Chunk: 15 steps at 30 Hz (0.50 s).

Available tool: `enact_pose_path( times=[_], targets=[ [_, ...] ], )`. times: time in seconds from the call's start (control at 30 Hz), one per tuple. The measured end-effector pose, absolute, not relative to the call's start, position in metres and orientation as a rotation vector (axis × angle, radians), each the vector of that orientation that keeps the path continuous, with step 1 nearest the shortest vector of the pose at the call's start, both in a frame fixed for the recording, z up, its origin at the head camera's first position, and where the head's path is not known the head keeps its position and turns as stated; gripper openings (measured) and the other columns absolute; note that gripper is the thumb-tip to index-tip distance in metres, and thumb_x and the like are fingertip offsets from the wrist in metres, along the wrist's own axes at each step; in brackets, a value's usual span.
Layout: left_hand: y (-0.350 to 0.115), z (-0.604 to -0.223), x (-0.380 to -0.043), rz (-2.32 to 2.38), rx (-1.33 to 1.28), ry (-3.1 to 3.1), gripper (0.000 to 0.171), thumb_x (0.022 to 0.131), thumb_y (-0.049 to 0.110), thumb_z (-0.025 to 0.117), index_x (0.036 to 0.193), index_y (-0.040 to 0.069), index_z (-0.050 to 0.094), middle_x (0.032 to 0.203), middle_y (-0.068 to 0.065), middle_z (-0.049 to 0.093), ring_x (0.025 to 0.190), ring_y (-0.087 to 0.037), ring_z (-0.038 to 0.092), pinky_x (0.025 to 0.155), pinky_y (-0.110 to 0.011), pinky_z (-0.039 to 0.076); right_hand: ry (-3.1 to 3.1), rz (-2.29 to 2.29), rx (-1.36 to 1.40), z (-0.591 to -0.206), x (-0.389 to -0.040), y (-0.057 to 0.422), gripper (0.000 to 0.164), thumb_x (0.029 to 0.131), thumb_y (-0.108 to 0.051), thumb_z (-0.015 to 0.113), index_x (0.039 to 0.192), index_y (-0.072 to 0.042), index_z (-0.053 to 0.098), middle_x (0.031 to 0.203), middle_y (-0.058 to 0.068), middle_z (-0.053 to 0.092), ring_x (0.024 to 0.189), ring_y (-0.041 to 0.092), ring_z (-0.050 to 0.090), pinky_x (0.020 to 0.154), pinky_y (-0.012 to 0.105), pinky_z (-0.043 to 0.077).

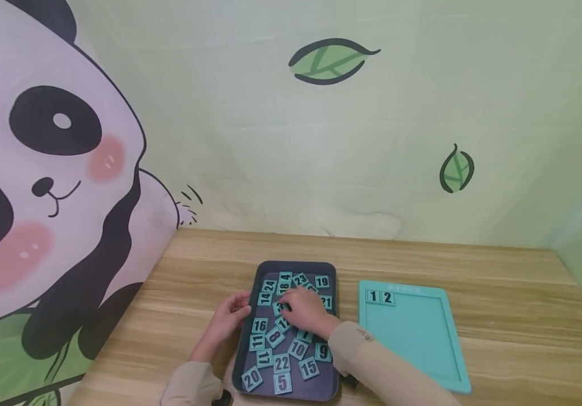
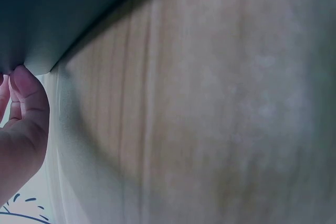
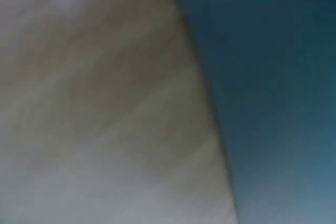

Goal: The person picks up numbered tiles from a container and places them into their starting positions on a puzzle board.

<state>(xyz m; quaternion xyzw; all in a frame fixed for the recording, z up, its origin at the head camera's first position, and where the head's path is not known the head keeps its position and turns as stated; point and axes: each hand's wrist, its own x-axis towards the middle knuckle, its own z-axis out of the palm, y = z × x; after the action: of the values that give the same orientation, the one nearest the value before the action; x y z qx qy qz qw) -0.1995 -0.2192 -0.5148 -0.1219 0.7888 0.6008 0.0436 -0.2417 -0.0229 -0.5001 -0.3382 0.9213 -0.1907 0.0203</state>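
A dark tray (image 1: 296,390) holds several loose teal number tiles with black digits. At its left wall, my left hand (image 1: 233,312) grips the edge between thumb and fingers; the left wrist view shows the thumb (image 2: 30,90) against the dark tray wall (image 2: 47,19). My right hand (image 1: 305,310) reaches over the tray from the right, its thumb and fingertips pinching the tile marked 3 (image 1: 278,308). The hand covers some tiles beneath it. In the right wrist view the hand is out of sight.
Right of the tray lies a teal framed board (image 1: 408,344), with tile 1 (image 1: 373,296) and tile 2 (image 1: 388,298) side by side in its upper left corner. Both rest on a wood-grain table (image 1: 514,316). A printed backdrop (image 1: 250,141) with a panda stands behind.
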Motion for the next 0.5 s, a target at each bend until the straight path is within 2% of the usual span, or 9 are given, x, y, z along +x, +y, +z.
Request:
enact_pose_path(
  times=[0.13,0.5],
  targets=[
    [-0.22,-0.515,-0.2,1.847,-0.364,2.41,0.033,0.087,0.007,0.05,0.12,0.005,0.05,0.107,-0.014,0.054,0.092,-0.02,0.051,0.072,-0.029,0.046,2.892,-0.539,-1.088,-0.501,-0.245,-0.016,0.023,0.081,-0.022,0.058,0.101,-0.013,0.067,0.104,0.0,0.065,0.097,0.018,0.057,0.082,0.036,0.044],
    [-0.222,-0.513,-0.197,1.84,-0.304,2.424,0.032,0.087,0.012,0.051,0.119,0.007,0.05,0.104,-0.012,0.054,0.092,-0.021,0.051,0.072,-0.028,0.045,2.925,-0.492,-1.059,-0.502,-0.249,-0.009,0.024,0.077,-0.027,0.064,0.096,-0.013,0.067,0.094,0.0,0.066,0.089,0.017,0.058,0.078,0.034,0.045]
  ],
)
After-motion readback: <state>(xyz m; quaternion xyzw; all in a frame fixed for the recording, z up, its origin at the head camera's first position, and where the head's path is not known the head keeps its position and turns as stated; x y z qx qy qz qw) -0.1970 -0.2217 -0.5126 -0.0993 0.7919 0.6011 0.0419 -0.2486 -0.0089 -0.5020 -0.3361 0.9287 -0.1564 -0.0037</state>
